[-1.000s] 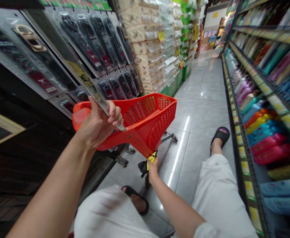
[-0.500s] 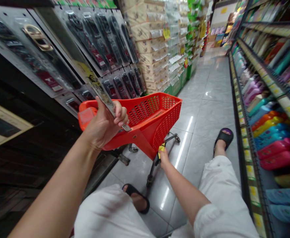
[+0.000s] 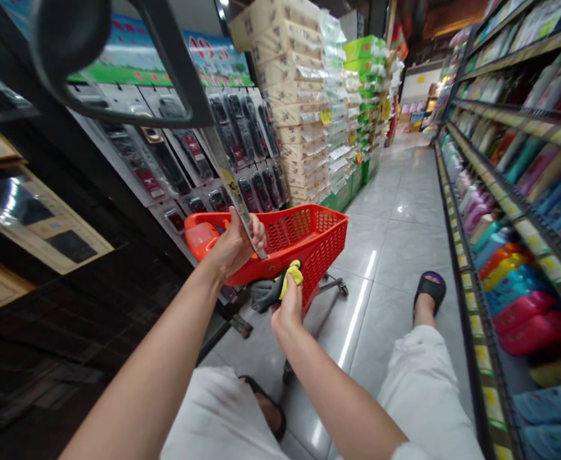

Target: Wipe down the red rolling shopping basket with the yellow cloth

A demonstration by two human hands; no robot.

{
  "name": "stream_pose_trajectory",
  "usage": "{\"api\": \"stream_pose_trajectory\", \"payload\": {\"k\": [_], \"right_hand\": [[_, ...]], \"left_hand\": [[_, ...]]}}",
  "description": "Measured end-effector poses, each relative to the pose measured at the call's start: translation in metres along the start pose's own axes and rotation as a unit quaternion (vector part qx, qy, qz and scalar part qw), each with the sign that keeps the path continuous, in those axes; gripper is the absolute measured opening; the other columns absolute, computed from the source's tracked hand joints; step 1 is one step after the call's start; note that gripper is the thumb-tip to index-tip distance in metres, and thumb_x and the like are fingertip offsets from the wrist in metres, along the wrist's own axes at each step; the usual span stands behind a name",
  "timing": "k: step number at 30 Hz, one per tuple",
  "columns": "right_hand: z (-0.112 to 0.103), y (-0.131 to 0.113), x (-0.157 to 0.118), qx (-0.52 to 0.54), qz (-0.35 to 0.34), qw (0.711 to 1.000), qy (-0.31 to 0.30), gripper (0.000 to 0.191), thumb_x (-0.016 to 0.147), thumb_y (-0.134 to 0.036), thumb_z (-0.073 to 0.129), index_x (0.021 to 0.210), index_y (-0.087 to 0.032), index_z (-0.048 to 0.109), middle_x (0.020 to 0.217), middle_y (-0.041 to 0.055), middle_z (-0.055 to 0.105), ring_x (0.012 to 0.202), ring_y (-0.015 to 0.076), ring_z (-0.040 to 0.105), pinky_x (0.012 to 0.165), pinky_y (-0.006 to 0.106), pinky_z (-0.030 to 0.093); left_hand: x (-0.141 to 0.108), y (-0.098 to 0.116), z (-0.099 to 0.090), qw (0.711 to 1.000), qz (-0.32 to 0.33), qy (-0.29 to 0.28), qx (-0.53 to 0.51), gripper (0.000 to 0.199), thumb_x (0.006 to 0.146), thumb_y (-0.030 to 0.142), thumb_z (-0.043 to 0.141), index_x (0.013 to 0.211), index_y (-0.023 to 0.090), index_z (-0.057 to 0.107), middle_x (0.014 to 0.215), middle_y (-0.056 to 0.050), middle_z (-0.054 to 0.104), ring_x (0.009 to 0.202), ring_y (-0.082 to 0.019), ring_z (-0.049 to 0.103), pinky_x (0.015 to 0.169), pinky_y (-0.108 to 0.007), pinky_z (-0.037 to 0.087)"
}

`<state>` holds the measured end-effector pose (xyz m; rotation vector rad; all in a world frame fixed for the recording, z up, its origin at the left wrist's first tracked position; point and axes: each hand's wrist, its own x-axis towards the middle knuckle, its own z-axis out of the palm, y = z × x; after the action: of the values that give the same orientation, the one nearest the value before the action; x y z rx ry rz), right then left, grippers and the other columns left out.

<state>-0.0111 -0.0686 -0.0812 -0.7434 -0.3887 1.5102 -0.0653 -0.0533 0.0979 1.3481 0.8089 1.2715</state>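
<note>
My left hand (image 3: 237, 246) is closed around the lower part of a long metal blade with a dark grey loop handle at its top, a hand saw (image 3: 223, 163) by its shape; its teeth cannot be made out. The saw leans up and left, handle close to the camera. In my right hand (image 3: 287, 306), a grey, black and yellow work glove (image 3: 267, 294) is pinched between thumb and fingers, bunched up. Just behind both hands stands a red plastic shopping cart (image 3: 321, 252) on wheels, with perforated basket walls.
Packaged belts (image 3: 235, 131) hang on a rack at the left, beside framed boxes (image 3: 64, 223). Stacked cartons (image 3: 304, 115) line the aisle beyond. Shelves of bottles (image 3: 524, 268) run along the right. Grey floor tiles (image 3: 400, 211) stretch ahead.
My right hand has risen toward my left hand, bringing the glove up beside the cart's side. The view has tilted up, so the saw's handle now shows.
</note>
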Motion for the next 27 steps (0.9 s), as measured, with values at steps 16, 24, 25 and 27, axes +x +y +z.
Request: {"api": "stream_pose_trajectory", "payload": {"k": [16, 24, 25, 27], "right_hand": [[0.011, -0.122, 0.049, -0.567, -0.292, 0.737, -0.225, 0.024, 0.080, -0.016, 0.048, 0.092, -0.020, 0.068, 0.096, 0.0054, 0.068, 0.093, 0.0188, 0.062, 0.083, 0.029, 0.047], [0.027, -0.091, -0.015, -0.391, -0.554, 0.692, -0.247, 0.039, 0.083, -0.010, 0.050, 0.116, -0.025, 0.065, 0.127, 0.0103, 0.051, 0.123, 0.0244, 0.049, 0.103, 0.042, 0.043], [0.038, -0.096, -0.016, -0.394, -0.566, 0.680, -0.249, 0.039, 0.083, -0.010, 0.051, 0.115, -0.025, 0.065, 0.127, 0.0103, 0.049, 0.122, 0.0248, 0.049, 0.103, 0.043, 0.044], [0.070, -0.115, -0.017, -0.386, -0.591, 0.669, -0.233, 0.038, 0.084, -0.011, 0.052, 0.116, -0.026, 0.066, 0.126, 0.0104, 0.048, 0.122, 0.0254, 0.048, 0.104, 0.043, 0.043]], "left_hand": [[-0.019, -0.002, -0.002, 0.999, 0.022, 0.027, 0.018, 0.064, 0.086, 0.073, 0.038, 0.088, 0.018, 0.071, 0.116, -0.011, 0.070, 0.125, -0.027, 0.053, 0.117, -0.044, 0.023], [-0.023, -0.003, -0.007, 0.992, -0.031, 0.065, -0.102, 0.078, 0.091, 0.071, 0.018, 0.118, 0.020, 0.070, 0.127, -0.011, 0.066, 0.126, -0.029, 0.052, 0.108, -0.042, 0.039], [-0.023, -0.003, -0.008, 0.990, -0.043, 0.071, -0.117, 0.080, 0.090, 0.071, 0.017, 0.119, 0.018, 0.069, 0.124, -0.012, 0.067, 0.124, -0.029, 0.054, 0.106, -0.041, 0.041], [-0.021, -0.004, -0.010, 0.985, -0.072, 0.080, -0.134, 0.084, 0.090, 0.072, 0.011, 0.120, 0.018, 0.068, 0.115, -0.013, 0.071, 0.119, -0.030, 0.058, 0.102, -0.044, 0.044]]}}
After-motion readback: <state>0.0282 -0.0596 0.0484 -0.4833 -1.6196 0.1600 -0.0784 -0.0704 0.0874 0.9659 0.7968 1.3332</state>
